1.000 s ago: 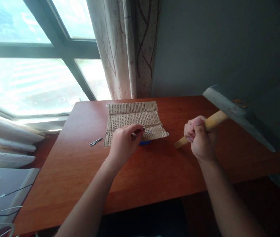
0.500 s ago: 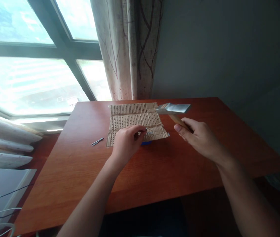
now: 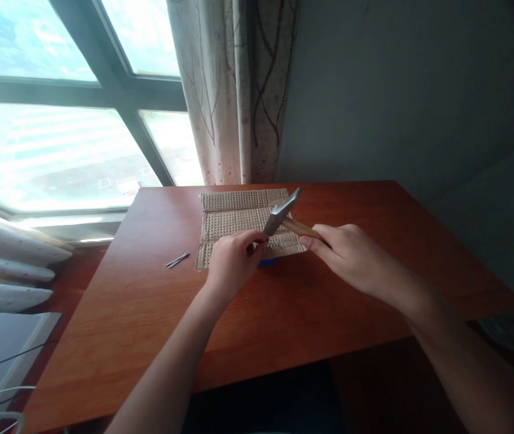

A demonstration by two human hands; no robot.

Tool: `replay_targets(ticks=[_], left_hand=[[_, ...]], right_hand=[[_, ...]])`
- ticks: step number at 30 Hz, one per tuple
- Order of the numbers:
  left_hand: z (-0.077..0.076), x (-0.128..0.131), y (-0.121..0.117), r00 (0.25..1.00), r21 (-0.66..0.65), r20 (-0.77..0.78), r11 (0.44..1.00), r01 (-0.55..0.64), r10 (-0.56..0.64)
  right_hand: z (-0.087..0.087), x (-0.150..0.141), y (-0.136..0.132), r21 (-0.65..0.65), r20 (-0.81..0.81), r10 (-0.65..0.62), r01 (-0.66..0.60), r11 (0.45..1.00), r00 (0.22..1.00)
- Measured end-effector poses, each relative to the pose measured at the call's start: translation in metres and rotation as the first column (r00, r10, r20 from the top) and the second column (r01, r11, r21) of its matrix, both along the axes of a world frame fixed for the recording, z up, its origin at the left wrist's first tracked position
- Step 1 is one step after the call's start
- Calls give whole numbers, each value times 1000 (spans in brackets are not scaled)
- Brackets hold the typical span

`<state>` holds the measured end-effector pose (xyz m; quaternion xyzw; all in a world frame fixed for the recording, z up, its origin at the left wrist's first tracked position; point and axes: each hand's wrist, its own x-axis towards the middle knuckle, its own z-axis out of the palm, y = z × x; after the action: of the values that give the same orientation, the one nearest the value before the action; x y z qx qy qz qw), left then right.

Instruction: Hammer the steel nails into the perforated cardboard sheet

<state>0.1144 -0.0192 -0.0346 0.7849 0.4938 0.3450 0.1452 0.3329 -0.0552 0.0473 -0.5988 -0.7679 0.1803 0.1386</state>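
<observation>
My right hand (image 3: 345,247) is closed around the wooden handle of a hammer (image 3: 286,212). The metal head is tilted, its lower end right at the fingertips of my left hand (image 3: 234,256). Those fingers are pinched on a nail, mostly hidden by the fingers and the hammer head. Under them lies a creased brown cardboard sheet (image 3: 234,223) full of rows of small holes. Several shiny bits stand out of it near the pinch. Something blue (image 3: 266,262) shows beneath its near edge. Loose nails (image 3: 178,260) lie on the table left of the sheet.
The reddish-brown wooden table (image 3: 293,325) carries all of this. Behind it hang a patterned curtain (image 3: 221,90) and a dark wall, with a large window at the left. White and dark cables (image 3: 1,395) run at the lower left.
My right hand has swung the hammer left and down, bringing its head from beyond the sheet's right edge to my left fingertips. My left hand holds its place.
</observation>
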Motion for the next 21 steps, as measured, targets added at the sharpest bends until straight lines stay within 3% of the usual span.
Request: replay_targets(ticks=[5, 15, 21], left_hand=[[-1, 0, 0, 1000, -14, 6, 1000, 9, -9], [2, -1, 2, 997, -67, -65, 997, 23, -28], [8, -8, -6, 971, 75, -239, 997, 1, 17]], right_hand=[[-3, 0, -2, 33, -45, -17, 18, 999, 999], [-10, -2, -2, -30, -32, 7, -8, 1000, 999], [-9, -2, -2, -29, -32, 9, -10, 1000, 999]])
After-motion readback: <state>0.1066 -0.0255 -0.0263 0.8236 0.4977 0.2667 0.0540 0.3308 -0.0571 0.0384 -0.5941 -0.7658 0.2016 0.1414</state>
